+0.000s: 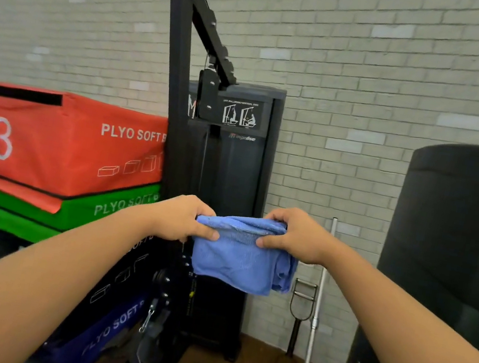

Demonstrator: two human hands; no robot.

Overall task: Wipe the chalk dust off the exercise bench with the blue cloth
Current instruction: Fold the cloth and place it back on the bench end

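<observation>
A folded blue cloth (pixel 238 254) hangs in the air at mid-frame, held up in front of me. My left hand (pixel 185 219) pinches its upper left edge and my right hand (pixel 295 236) grips its upper right edge, thumbs toward me. The cloth droops below both hands in a bunched fold. No exercise bench shows in this view.
A black cable machine (pixel 228 163) stands behind the cloth against a grey brick wall. Red, green and blue plyo soft boxes (pixel 62 147) are stacked at the left. A steel bar (pixel 317 307) and handle attachments (pixel 294 335) lean at the wall. A tall black padded unit (pixel 456 251) fills the right.
</observation>
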